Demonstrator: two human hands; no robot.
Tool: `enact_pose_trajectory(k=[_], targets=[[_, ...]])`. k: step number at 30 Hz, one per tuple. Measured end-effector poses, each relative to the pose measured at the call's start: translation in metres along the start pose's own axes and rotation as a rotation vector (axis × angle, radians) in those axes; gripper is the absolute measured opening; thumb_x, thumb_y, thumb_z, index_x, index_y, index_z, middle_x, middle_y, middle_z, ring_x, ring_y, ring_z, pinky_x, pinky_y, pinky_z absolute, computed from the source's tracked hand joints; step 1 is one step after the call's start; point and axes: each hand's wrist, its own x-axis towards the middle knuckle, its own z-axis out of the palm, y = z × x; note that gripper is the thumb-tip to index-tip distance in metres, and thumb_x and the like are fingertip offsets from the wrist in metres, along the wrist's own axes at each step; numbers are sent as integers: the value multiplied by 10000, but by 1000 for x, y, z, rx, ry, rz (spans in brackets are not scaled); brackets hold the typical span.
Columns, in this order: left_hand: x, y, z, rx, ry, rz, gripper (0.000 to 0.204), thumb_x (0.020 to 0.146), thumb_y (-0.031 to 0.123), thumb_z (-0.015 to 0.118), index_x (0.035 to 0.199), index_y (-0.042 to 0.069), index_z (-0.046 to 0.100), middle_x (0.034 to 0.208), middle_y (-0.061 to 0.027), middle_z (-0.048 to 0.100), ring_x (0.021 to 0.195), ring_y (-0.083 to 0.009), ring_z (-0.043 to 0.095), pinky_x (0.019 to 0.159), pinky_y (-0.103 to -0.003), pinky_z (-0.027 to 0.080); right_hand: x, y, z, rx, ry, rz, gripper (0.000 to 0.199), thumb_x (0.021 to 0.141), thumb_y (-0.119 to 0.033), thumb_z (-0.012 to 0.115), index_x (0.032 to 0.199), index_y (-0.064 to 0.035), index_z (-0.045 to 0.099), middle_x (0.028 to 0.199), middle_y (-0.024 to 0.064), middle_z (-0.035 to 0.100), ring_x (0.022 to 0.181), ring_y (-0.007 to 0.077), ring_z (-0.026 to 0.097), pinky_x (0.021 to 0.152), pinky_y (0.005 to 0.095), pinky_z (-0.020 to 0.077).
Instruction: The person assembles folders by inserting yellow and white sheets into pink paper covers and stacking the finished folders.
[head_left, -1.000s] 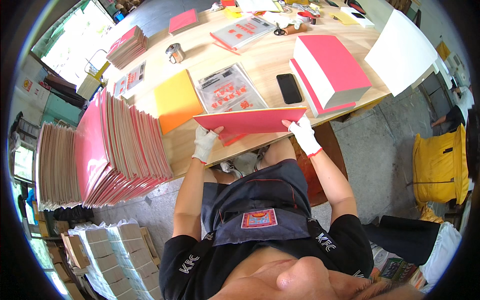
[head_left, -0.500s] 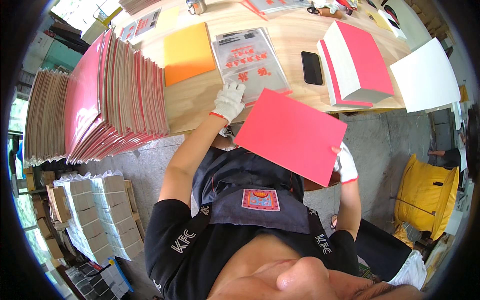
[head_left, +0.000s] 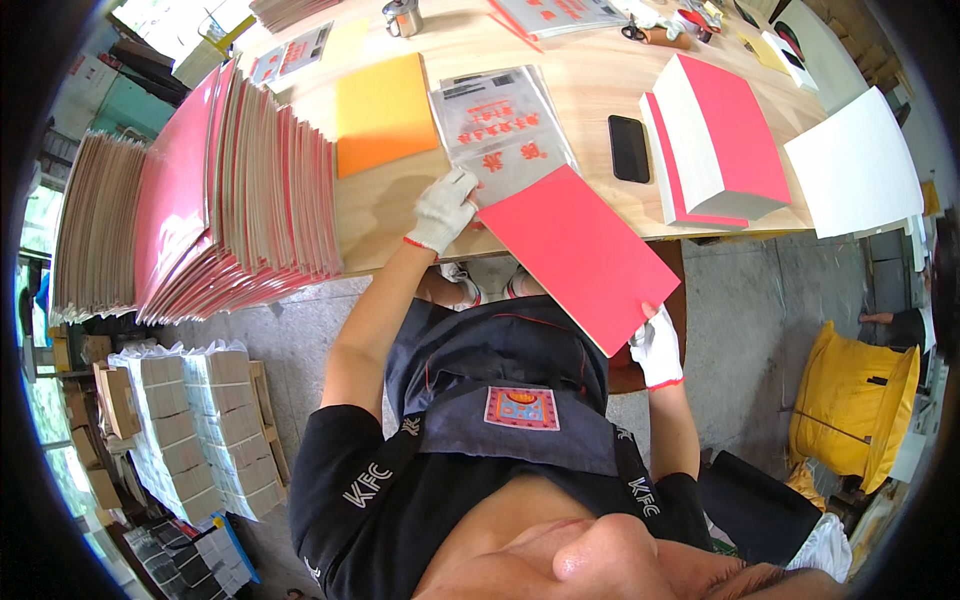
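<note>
My right hand, in a white glove with bare fingertips, grips a red paper-covered sheet or thin pad by its near right corner, thumb on top. The sheet slants over the table's front edge, its far end overlapping the near end of a clear plastic bag with red print. At that bag's near left corner is my gloved left hand, fingers curled and pinching the plastic. Several bags seem to lie stacked there. Whether the sheet's far end is inside the bag I cannot tell.
On the left stands a tall stack of bagged red pads, beside an orange sheet. To the right are a black phone, a thick red-topped paper stack and white paper. A metal mug stands farther back.
The red sheet has moved left and away from me and turned, its far end now over the bag's near end. My right hand moved left with it. My left hand stays by the bag.
</note>
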Motion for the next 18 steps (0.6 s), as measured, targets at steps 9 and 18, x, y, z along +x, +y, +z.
enact_pose_trajectory(k=[9,18], targets=[[19,4,-19,-328,-126,-21,295,826,-15,492,1067,100,618,875,-123,577,720,-254,603,649,-354,499,-2,4,27,37,62,-91,407,918,-78,554,1313,-51,461,1150,57,610,875,112,639,631,204,538],[-16,43,8,-302,222,216,428,728,-65,579,1115,116,604,978,-75,618,648,-254,589,586,-339,497,-21,3,45,42,96,-139,406,932,-86,546,1325,-51,447,1149,62,601,885,116,632,643,217,537]])
